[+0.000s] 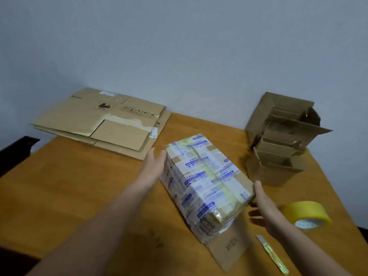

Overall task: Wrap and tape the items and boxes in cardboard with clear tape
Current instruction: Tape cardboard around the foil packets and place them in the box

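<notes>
One parcel point(205, 180), already taped all over, sits mid-bench between the flat-fingered left hand point(153, 166) and right hand point(262, 208); the far-right open boxes point(278, 140) look unwrapped.

The blue print on the taped parcel point(205, 182) is too blurred for me to read. The parcel covers most of the cardboard sheet point(229, 250) under it, near the front edge of the table point(79, 186). My left hand point(154, 166) hides its palm against the parcel's far left side. The cutter point(272, 255) by the front right corner is smeared.
</notes>
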